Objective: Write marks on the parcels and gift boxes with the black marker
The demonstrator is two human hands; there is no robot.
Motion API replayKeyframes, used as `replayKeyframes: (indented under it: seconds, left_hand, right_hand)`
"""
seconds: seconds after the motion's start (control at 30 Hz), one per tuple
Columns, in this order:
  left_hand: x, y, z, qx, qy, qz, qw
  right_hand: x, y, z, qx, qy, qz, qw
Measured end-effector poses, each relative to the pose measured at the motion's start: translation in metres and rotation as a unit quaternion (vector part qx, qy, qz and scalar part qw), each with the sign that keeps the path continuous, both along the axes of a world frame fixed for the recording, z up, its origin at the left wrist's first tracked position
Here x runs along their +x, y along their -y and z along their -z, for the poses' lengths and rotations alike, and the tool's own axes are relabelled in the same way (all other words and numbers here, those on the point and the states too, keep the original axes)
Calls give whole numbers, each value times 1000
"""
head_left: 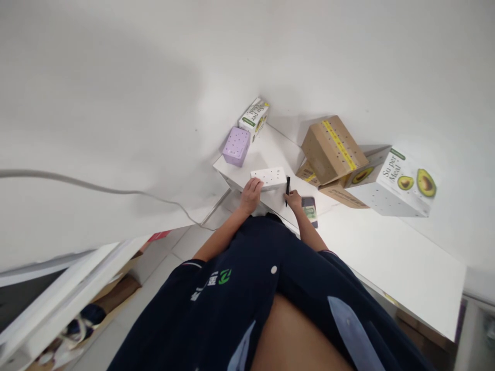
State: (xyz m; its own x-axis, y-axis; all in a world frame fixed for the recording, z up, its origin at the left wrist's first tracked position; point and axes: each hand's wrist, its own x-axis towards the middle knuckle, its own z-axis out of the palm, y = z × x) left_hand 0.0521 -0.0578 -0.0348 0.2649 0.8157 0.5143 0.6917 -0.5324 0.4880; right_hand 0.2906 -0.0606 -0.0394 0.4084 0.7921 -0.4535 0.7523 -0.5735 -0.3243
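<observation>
A small white box with dark dots [273, 176] lies on the white table in front of me. My left hand [251, 195] is closed on its near left corner, fingers over the top edge. In my right hand [294, 200], just right of the box, is a slim black pen-shaped tool [287, 184], held upright in a pinch; its exact kind is too small to make out. Close to the right wrist lies a phone [310, 211] with a green and pale picture on its back. Beyond the white box stands a lilac dotted box [237, 143].
A white avocado-print carton [254, 118] stands against the wall behind the lilac box. To the right are a taped brown cardboard box [333, 147] and a large avocado-print carton [402, 180]. A grey cable [116, 190] runs along the left wall. The table [402, 263] extends right.
</observation>
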Motion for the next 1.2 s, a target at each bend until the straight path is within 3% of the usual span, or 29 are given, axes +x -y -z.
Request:
replayKeyframes:
  seconds: [0.1, 0.2, 0.3, 0.4, 0.67, 0.77, 0.83, 0.9, 1.07, 1.2]
  left_hand:
    - [-1, 0, 0, -18, 10, 6, 1000]
    - [-1, 1, 0, -13, 10, 5, 1000]
    - [-1, 2, 1, -11, 7, 6, 1000]
    - [-2, 1, 0, -18, 10, 11, 1000]
    - [2, -3, 2, -16, 20, 6, 1000]
    - [3, -4, 3, -5, 15, 5, 1000]
    - [4, -3, 3, -10, 18, 7, 1000]
    - [4, -3, 4, -19, 20, 6, 1000]
    - [5, -3, 3, -25, 13, 1, 1000]
    - [7, 2, 2, -53, 20, 5, 998]
  right_hand:
    - [15, 15, -4, 29, 24, 22, 999]
    - [31, 47, -9, 60, 105, 48, 992]
    - [42, 82, -10, -2, 142, 76, 987]
    - [48, 103, -7, -33, 138, 53, 988]
    - [51, 90, -12, -20, 125, 100, 987]
    - [47, 80, -23, 16, -2, 191, 981]
    - [41, 76, -36, 64, -165, 268, 947]
    - [32, 72, -56, 108, -336, 303, 885]
    - [-11, 58, -124, 117, -627, 221, 738]
    - [-64, 48, -156, 28, -721, 159, 674]
